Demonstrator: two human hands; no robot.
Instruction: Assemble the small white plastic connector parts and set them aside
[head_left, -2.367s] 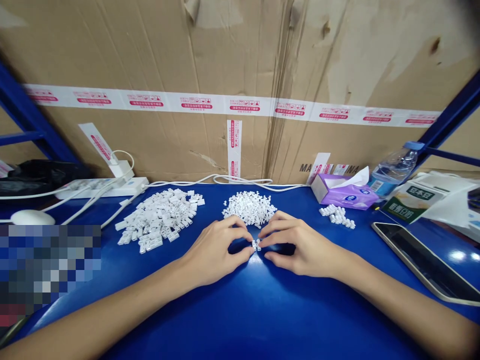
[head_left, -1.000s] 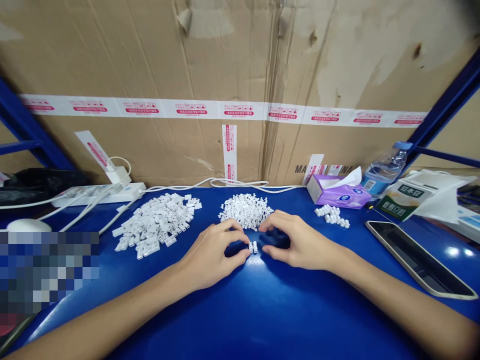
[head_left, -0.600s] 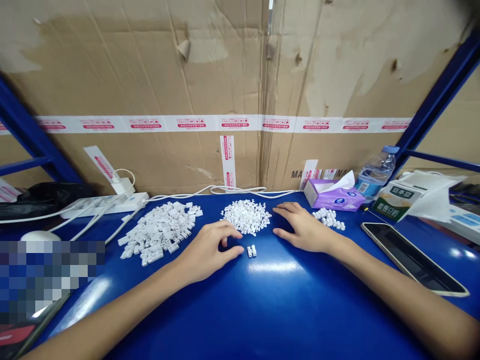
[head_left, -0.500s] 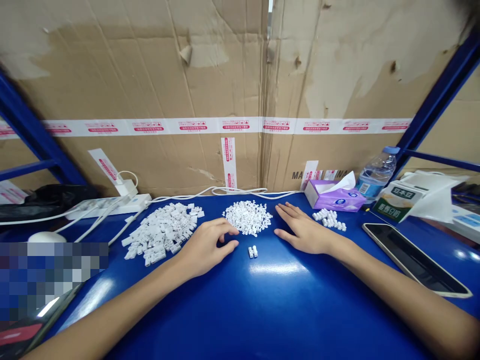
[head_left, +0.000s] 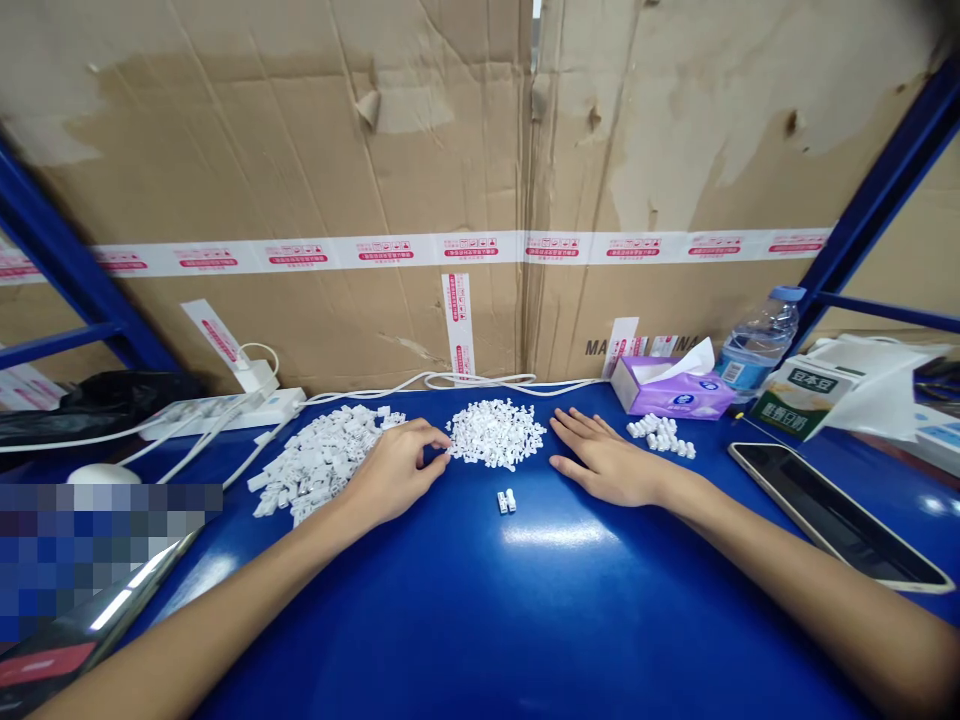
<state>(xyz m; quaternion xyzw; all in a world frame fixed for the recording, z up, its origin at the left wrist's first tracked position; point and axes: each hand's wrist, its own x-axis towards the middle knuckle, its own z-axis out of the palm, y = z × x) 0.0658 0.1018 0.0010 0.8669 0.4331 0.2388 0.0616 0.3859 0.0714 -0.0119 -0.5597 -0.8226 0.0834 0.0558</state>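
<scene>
My left hand (head_left: 399,472) is at the left edge of a pile of tiny white plastic pieces (head_left: 495,434), its thumb and index fingertip drawn close together. Whatever may be between those fingertips is too small to make out. Behind and left of that hand lies a larger heap of white plastic connector housings (head_left: 319,460), partly hidden by the wrist. My right hand (head_left: 604,460) rests flat on the table just right of the tiny pieces, fingers stretched out and holding nothing. Two small white connectors (head_left: 507,501) lie side by side in front of the middle pile.
On the blue table (head_left: 480,620), several white connectors (head_left: 661,436) lie right of my right hand. Around the edges are a purple tissue box (head_left: 675,396), a bottle (head_left: 761,345), a green-and-white carton (head_left: 806,400), a phone (head_left: 840,515) and a power strip (head_left: 225,410). Cardboard (head_left: 337,170) stands behind.
My left hand has moved slightly left and back to the edge of the middle pile, its thumb and index finger closing toward each other. My right hand stays flat in place.
</scene>
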